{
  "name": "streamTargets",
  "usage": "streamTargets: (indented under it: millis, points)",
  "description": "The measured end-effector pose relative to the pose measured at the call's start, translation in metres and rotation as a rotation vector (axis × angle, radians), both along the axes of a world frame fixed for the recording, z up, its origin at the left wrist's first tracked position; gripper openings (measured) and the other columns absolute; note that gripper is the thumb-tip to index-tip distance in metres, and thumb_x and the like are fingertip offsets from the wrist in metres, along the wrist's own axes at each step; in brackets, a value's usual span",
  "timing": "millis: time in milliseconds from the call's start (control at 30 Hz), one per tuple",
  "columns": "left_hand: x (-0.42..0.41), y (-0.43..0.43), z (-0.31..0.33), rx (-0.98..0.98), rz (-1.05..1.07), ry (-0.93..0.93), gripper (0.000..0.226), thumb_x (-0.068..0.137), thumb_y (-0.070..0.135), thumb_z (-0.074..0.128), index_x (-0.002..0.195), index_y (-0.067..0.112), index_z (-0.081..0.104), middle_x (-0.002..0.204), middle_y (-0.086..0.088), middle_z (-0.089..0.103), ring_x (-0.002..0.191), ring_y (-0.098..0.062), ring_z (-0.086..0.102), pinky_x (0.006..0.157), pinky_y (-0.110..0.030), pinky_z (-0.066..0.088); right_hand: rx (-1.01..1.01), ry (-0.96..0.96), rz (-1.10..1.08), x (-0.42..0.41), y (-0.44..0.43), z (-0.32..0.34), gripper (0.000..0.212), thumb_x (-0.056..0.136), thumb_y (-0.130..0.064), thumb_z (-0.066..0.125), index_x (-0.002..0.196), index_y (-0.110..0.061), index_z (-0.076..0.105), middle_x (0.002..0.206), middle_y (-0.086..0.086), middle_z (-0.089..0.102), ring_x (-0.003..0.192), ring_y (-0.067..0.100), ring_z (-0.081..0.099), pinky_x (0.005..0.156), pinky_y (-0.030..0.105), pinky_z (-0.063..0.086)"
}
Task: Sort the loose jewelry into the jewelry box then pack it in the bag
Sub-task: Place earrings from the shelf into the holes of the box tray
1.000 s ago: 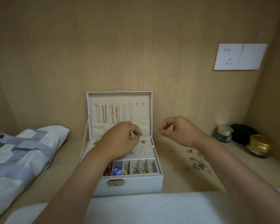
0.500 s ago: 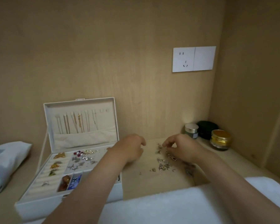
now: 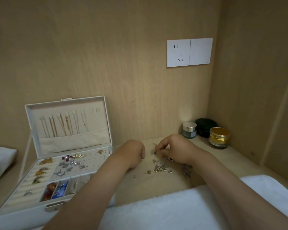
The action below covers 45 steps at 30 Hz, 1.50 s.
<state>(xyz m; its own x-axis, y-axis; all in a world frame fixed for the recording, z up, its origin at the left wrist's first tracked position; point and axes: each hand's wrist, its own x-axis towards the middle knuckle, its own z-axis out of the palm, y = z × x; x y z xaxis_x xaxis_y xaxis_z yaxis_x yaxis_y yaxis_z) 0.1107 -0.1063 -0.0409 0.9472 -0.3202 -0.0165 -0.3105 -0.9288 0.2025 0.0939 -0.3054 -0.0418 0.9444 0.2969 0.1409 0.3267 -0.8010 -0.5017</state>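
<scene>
The white jewelry box (image 3: 28,211) stands open at the left, with chains hanging in its lid and earrings and charms in its tray. Loose jewelry (image 3: 160,166) lies scattered on the wooden shelf to the right of the box. My left hand (image 3: 131,153) rests on the shelf between box and pile, its fingers loosely curled and nothing seen in them. At the far edge of the pile, my right hand (image 3: 176,150) has fingertips and thumb drawn together on a small silver piece. A corner of the white bag (image 3: 0,161) shows at the far left.
Three jars stand in the back right corner: a silver-lidded one (image 3: 189,130), a dark green one (image 3: 204,127) and a gold one (image 3: 219,136). A white towel (image 3: 173,209) covers the near edge. A wall socket (image 3: 189,52) sits above.
My view swung right. My left hand left the box tray and came to rest beside the pile. My right hand dropped from the air onto the loose jewelry and closed its fingertips there.
</scene>
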Motion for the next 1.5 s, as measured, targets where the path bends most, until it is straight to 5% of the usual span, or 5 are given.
streamTargets:
  millis: [167, 400, 633, 867, 1500]
  points:
    - [-0.005, 0.004, -0.001, -0.066, -0.003, 0.028, 0.012, 0.082, 0.014, 0.07, 0.083, 0.026, 0.067, 0.1, 0.002, 0.068, 0.092, -0.016, 0.064, 0.078, -0.024, 0.05, -0.073, -0.004, 0.011, -0.005, 0.013, -0.001, 0.016, 0.09, -0.036, 0.069, 0.101, -0.031, 0.078, 0.105, -0.015, 0.074, 0.095, 0.002, 0.065, 0.091, 0.032, 0.054]
    - [-0.011, 0.01, 0.003, -0.067, -0.013, 0.043, 0.004, 0.082, 0.016, 0.071, 0.082, 0.019, 0.072, 0.096, -0.001, 0.073, 0.091, -0.018, 0.068, 0.079, -0.027, 0.053, -0.139, -0.013, -0.068, -0.003, 0.022, -0.008, 0.018, 0.087, -0.044, 0.068, 0.083, -0.029, 0.078, 0.07, -0.02, 0.063, 0.076, 0.002, 0.061, 0.072, 0.027, 0.051]
    - [-0.012, 0.01, 0.006, -0.065, -0.008, 0.015, 0.012, 0.09, 0.021, 0.066, 0.094, 0.012, 0.073, 0.1, -0.006, 0.072, 0.095, -0.022, 0.067, 0.082, -0.026, 0.053, 0.006, 0.028, -0.048, 0.0, 0.022, -0.015, 0.018, 0.088, -0.031, 0.067, 0.075, -0.021, 0.075, 0.075, -0.01, 0.072, 0.074, 0.008, 0.067, 0.077, 0.034, 0.058]
    - [-0.017, 0.017, 0.008, -0.255, -0.041, -0.113, 0.005, 0.091, 0.019, 0.063, 0.086, 0.02, 0.063, 0.079, 0.011, 0.059, 0.079, -0.014, 0.059, 0.072, -0.028, 0.047, 0.056, 0.073, 0.014, -0.003, 0.02, -0.011, 0.008, 0.081, -0.033, 0.078, 0.073, -0.035, 0.076, 0.082, -0.016, 0.074, 0.08, -0.001, 0.067, 0.085, 0.03, 0.057]
    - [-0.047, 0.061, 0.034, -0.406, -0.023, -0.14, 0.01, 0.092, 0.023, 0.065, 0.1, 0.023, 0.071, 0.09, 0.007, 0.063, 0.073, -0.001, 0.053, 0.069, -0.015, 0.041, 0.247, 0.038, 0.019, -0.015, 0.041, 0.002, 0.013, 0.087, -0.021, 0.073, 0.078, -0.027, 0.081, 0.082, -0.018, 0.075, 0.085, -0.003, 0.069, 0.091, 0.029, 0.055]
